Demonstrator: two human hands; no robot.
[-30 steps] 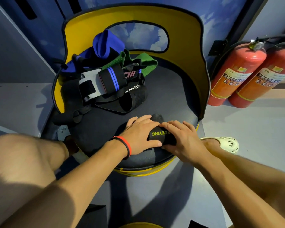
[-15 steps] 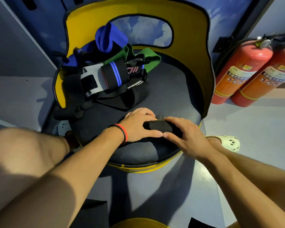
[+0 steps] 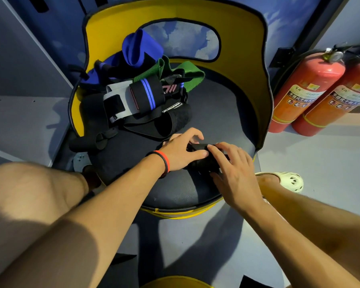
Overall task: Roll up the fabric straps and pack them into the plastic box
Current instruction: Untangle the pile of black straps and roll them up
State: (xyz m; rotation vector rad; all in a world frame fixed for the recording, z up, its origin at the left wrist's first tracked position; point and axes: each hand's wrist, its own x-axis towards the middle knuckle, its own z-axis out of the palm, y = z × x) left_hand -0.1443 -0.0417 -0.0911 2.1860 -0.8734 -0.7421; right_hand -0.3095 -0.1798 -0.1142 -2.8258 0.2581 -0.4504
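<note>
a: now, entry for this moment. where is the strap?
b: black strap sits as a stubby roll at the front of the chair seat, between both hands. left hand grips its left end, fingers curled over the far side, thumb along the near side. right hand holds the other end, fingers on top, thumb tucked at the near edge.
a: change over the last second?
b: the yellow lettering that faced up a second ago is out of view, wound under. roll looks thicker, and both hands sit a little further up the seat. no flat tail shows ahead of the roll, though the hands may hide one.
a: meaning?
b: judgement: this strap is nearly or fully rolled. next it wants holding tight and packing. plastic box is not in view, so i can't say where it goes.
a: remaining?
b: heap of straps at the seat's back left, blue band and green band among them, none rolled. early in the task.
</note>
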